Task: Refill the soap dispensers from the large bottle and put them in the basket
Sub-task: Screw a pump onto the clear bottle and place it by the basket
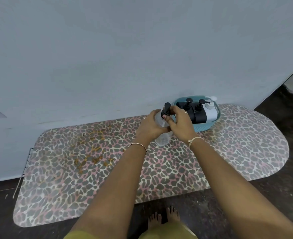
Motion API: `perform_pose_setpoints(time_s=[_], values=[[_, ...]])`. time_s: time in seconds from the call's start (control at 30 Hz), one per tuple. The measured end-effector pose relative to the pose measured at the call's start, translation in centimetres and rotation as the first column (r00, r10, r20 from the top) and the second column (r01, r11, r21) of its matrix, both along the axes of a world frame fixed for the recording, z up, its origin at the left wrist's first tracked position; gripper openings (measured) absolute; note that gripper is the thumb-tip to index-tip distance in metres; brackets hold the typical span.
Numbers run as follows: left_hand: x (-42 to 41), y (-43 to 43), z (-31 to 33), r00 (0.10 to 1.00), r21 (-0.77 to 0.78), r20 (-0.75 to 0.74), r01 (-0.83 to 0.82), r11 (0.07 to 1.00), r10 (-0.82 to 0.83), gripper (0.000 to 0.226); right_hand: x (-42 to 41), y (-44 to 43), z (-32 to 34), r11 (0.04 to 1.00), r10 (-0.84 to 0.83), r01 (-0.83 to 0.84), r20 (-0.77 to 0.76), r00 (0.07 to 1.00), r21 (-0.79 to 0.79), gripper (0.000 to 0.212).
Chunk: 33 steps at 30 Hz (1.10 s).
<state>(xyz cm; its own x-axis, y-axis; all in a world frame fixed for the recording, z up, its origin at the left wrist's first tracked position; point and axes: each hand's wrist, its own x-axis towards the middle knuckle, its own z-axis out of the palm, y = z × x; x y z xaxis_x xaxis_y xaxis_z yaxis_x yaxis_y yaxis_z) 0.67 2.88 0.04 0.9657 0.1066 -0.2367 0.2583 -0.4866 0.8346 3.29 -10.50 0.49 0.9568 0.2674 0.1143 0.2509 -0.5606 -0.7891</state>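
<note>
Spotted ironing board [245, 144] holds the blue basket [203, 128]. Beside it, left hand [150, 126] grips the clear soap bottle [162, 141]; right hand [182, 123] fingers [176, 109] pinch its black pump [167, 106], likely screwing it shut. Next: into the basket.

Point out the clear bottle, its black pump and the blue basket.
clear bottle [162, 141], head view, on its bare base.
black pump [167, 105], head view, on its top.
blue basket [203, 129], head view, on its front wall.
</note>
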Motion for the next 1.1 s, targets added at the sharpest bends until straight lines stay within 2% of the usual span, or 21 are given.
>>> perform_pose_setpoints(time_s=[0.17, 0.3, 0.53, 0.77, 0.97, 1.1], values=[[0.8, 0.1, 0.2, 1.000, 0.027, 0.000, 0.027, 0.999, -0.027, 0.085, -0.1, 0.4, -0.2, 0.995, 0.020, -0.013, 0.069, 0.997, -0.099, 0.016], [1.1, 0.3, 0.8, 0.999, 0.042, -0.026, 0.035, 0.998, -0.034, 0.093, 0.2, 0.1, 0.2, 0.978, 0.052, -0.027, 0.117, 0.992, -0.205, 0.015], [0.6, -0.1, 0.4, 0.999, 0.034, 0.018, -0.027, 0.999, 0.026, 0.086, 0.2, 0.0, 0.5, 0.926, 0.020, 0.066, 0.225, 0.974, -0.372, 0.024], [0.5, -0.7, 0.3, 0.995, 0.129, 0.062, -0.079, 0.988, 0.072, 0.078, -0.1, 0.4, 0.3, 0.864, -0.070, 0.228, 0.340, 0.938, -0.450, 0.025], [0.2, -1.0, 0.6, 0.994, 0.152, 0.030, -0.108, 0.982, 0.104, 0.081, -0.2, 0.7, 0.5, 0.845, -0.063, 0.245, 0.367, 0.928, -0.475, 0.026], [0.2, -1.2, 0.6, 0.995, 0.182, 0.035, -0.102, 0.978, 0.097, 0.069, -0.5, 0.8, 1.1, 0.827, -0.061, 0.256, 0.372, 0.926, -0.501, 0.025]])
